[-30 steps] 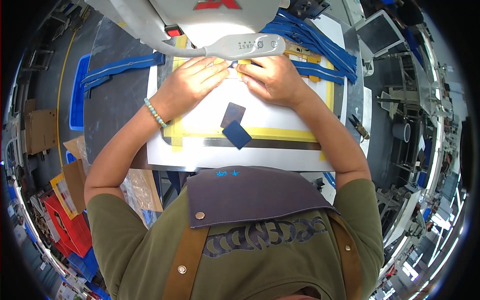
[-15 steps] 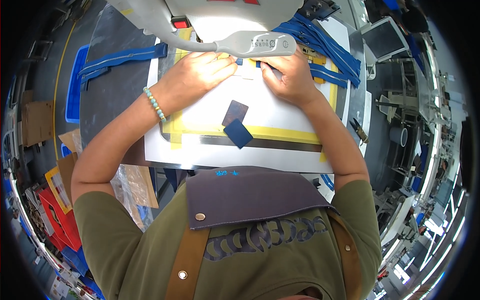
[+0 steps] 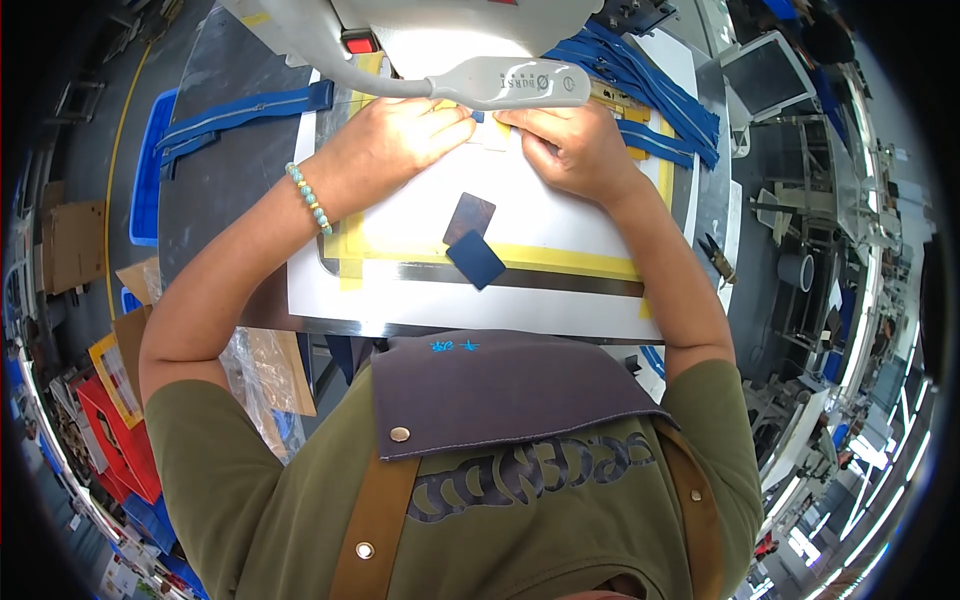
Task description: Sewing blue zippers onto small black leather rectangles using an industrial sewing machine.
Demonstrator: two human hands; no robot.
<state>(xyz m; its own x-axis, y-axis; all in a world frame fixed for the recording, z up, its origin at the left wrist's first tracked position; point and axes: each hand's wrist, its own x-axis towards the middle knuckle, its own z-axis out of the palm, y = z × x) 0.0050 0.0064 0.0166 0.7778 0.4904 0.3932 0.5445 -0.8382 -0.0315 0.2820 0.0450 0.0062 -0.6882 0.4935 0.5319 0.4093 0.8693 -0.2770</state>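
Note:
My left hand (image 3: 395,145), with a beaded bracelet (image 3: 309,198) on its wrist, rests on the white work surface (image 3: 420,215) under the lamp. Its fingers are bent together beside a small blue piece (image 3: 478,117); their tips are partly covered. From the other side my right hand (image 3: 580,145) reaches in, index finger stretched toward that piece and thumb curled below. What either hand grips is hidden. A blue zipper strip (image 3: 655,143) emerges to the right of my right hand. Nearer me lie a dark rectangular plate (image 3: 469,218) and a dark blue square (image 3: 476,260), overlapping.
A grey-white lamp head (image 3: 510,84) on a bent arm hangs over my fingers, before a white machine body (image 3: 460,35). More blue zippers lie at the back right (image 3: 640,85) and left (image 3: 245,115). Snips (image 3: 718,260) lie at the right edge. Yellow tape (image 3: 500,257) borders the surface.
My right hand has shifted slightly left, its index fingertip now nearer the small blue piece. The blue bit seen by its fingertips is now out of sight. My left hand stays nearly in place.

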